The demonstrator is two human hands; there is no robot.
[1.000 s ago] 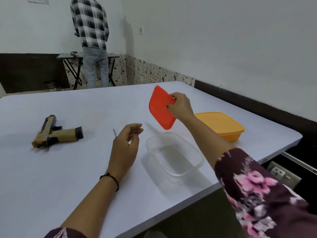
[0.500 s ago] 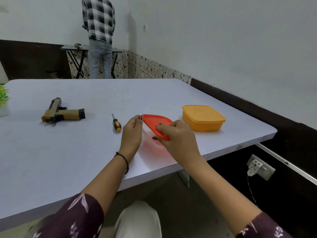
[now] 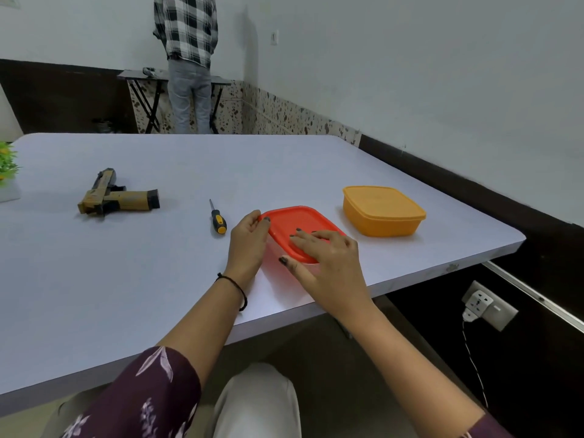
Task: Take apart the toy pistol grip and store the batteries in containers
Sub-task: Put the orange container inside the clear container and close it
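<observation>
red lid (image 3: 297, 221) sits flat on the clear container (image 3: 274, 259), near the front edge of the white table (image 3: 126, 279). the person's right hand (image 3: 328, 263) lies on top, fingers straight and spread, pressing down. the left hand (image 3: 248, 241) curls round the lid's left corner, thumb on the rim. the toy pistol (image 3: 117, 197) lies on its side well off to the left, with a screwdriver (image 3: 217, 218) between it and the left hand. an orange lidded container (image 3: 382, 213) stands to the right.

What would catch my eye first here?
The red lid near the table's front edge, under both hands: the right hand presses flat on top, the left hand holds its left corner. An orange box stands to its right; a toy pistol lies far left.
</observation>
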